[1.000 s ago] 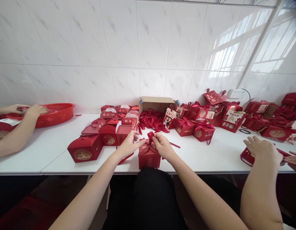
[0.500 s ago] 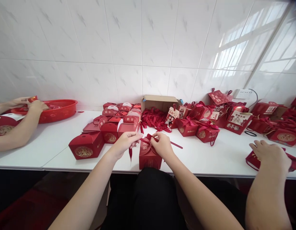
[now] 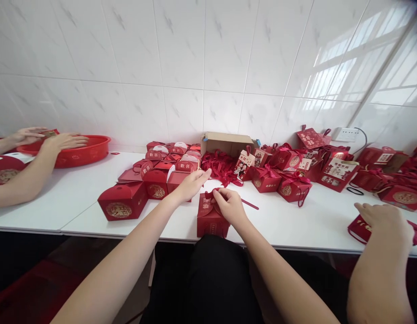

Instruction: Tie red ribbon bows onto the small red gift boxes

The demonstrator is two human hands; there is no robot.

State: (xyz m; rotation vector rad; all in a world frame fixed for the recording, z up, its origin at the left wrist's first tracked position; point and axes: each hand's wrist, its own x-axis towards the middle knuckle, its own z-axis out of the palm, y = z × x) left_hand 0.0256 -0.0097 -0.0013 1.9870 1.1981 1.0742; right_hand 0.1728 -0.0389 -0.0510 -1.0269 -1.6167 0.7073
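A: Your right hand pinches one red ribbon on top of one red gift box, which stands right beneath those fingers.

B: Your left hand is just up and to the left of it, fingers nearly straight; I can't tell whether they grip anything.

A: Beyond both your hands is one cardboard carton, with a ribbon heap too tangled to count.

B: Left of your left hand, the box cluster overlaps too much to count. Farther left, two co-worker's hands are at one red basin.

A: Near your right hand lies one red strip. Past it stand two bow-tied boxes.
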